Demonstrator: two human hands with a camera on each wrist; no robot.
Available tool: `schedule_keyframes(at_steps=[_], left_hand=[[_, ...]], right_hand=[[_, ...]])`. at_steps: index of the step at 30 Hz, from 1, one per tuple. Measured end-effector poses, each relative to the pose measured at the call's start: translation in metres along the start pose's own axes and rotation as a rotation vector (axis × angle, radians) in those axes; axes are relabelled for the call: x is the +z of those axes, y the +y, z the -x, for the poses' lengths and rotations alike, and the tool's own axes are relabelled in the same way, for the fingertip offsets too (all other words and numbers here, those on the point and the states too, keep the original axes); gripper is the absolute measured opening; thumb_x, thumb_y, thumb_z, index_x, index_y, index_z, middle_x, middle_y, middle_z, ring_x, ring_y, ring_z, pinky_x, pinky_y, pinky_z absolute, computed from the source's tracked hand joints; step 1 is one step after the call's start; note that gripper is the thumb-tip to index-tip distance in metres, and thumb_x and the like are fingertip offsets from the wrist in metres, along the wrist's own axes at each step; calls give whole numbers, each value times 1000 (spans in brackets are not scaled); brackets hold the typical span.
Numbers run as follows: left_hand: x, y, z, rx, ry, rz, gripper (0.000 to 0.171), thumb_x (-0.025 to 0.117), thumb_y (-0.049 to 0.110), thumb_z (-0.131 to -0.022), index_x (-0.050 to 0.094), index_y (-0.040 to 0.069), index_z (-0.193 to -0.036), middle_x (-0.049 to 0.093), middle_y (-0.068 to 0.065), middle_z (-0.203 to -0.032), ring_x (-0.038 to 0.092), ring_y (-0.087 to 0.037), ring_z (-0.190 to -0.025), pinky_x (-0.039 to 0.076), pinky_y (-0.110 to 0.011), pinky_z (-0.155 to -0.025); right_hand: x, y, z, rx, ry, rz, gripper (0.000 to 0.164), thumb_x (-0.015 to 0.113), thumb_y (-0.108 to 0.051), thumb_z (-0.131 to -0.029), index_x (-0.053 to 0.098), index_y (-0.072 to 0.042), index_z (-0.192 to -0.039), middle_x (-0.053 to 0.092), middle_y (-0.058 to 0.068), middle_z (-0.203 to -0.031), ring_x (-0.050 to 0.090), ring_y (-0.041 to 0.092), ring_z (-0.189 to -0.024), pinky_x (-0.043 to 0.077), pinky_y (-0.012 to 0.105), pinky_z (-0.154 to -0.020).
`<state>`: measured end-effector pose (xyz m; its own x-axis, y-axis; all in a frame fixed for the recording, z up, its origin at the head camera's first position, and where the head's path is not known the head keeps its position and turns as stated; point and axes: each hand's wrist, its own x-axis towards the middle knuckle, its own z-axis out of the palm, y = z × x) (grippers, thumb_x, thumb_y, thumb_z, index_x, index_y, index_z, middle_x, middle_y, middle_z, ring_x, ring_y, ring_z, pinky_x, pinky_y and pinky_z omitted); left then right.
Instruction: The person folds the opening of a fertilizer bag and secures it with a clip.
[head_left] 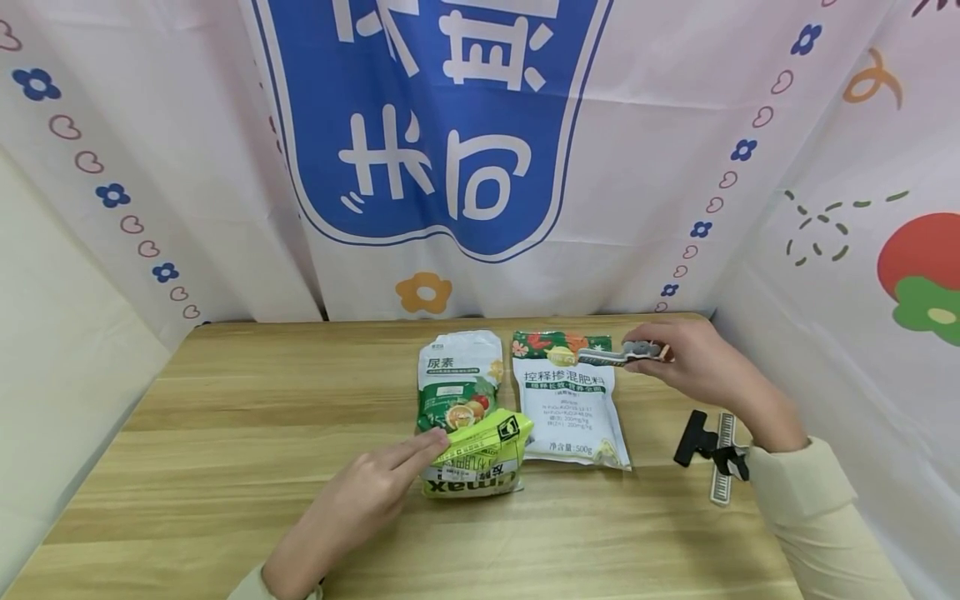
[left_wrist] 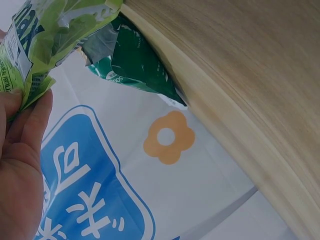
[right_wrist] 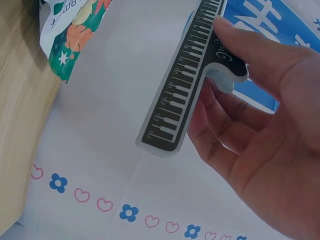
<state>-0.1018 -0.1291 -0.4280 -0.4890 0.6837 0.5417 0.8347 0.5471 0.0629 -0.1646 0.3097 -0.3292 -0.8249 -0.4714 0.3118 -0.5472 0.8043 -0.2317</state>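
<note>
My left hand (head_left: 367, 492) pinches the folded top edge of a yellow-green fertilizer bag (head_left: 480, 482), which stands on the table at the front. In the left wrist view, thumb and fingers grip a corner of that bag (left_wrist: 65, 35). My right hand (head_left: 701, 362) holds a long sealing clip (head_left: 600, 357) above the top of a white fertilizer bag (head_left: 570, 417). The right wrist view shows a piano-key pattern along the clip (right_wrist: 175, 95), with the thumb on its handle and the fingers beneath. Behind the yellow-green bag lies a white and green bag (head_left: 459, 367).
A black clip (head_left: 692, 437) and another piano-patterned clip (head_left: 723, 458) lie at the table's right, close to the right forearm; a small black piece (head_left: 731, 462) is by them. The wooden table (head_left: 225, 433) meets a printed cloth backdrop (head_left: 637, 167) at its far edge.
</note>
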Motion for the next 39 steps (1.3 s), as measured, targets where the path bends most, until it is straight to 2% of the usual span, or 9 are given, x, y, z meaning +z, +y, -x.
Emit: schedule_keyframes(at_steps=[8,16,21,25,30,35,39], left_hand=[[1,-1,1,17,19,-4,59,76,-11,-76,69,3,-133,76,-14,-129,79,-26,-107,66,-29,-86],[1,-1,0,13,10,-3,58,77,-9,-77,69,3,-133,76,-15,-129,79,-26,-107,66,-29,-86],[1,0,0,3,2,6,58,77,-9,-78,69,3,-134,75,-14,-129,78,-25,-108,66,-30,-87],[0,0,1,-4,-1,6,58,76,-10,-79,69,3,-134,76,-14,-129,78,-25,-109,66,-30,-87],[0,0,1,-5,-2,3,58,77,-10,-78,69,3,-134,76,-14,-129,78,-25,-109,66,-30,-87],[1,0,0,-1,-2,6,59,78,-9,-78,69,3,-134,76,-14,-129,78,-25,-108,66,-30,-87],[1,0,0,1,-4,9,59,79,-10,-77,69,3,-134,76,-14,-129,78,-25,-108,66,-30,-87]], right_hand=[[0,-17,-2,15,21,33,33,90,-14,-83,80,-15,-113,80,-2,-105,71,11,-82,64,34,-71],[-1,-34,-5,34,-24,-19,24,88,-14,-85,78,-13,-107,77,-2,-99,71,10,-83,63,32,-72],[3,-41,-5,-5,5,-29,24,90,-15,-83,79,-14,-104,76,-4,-98,69,10,-85,61,31,-72],[5,-48,-7,-47,29,-41,22,91,-21,-83,81,-17,-101,72,-9,-91,60,6,-76,52,23,-64],[6,-56,-8,-76,20,-78,23,91,-26,-83,82,-18,-102,63,-10,-82,48,2,-67,42,17,-55],[7,-67,-8,-124,3,-108,24,91,-23,-83,82,-15,-103,62,-10,-82,46,-3,-65,43,16,-53],[9,-75,-8,-142,-23,-124,23,90,-19,-84,81,-14,-105,66,-10,-90,49,-4,-68,48,15,-56]])
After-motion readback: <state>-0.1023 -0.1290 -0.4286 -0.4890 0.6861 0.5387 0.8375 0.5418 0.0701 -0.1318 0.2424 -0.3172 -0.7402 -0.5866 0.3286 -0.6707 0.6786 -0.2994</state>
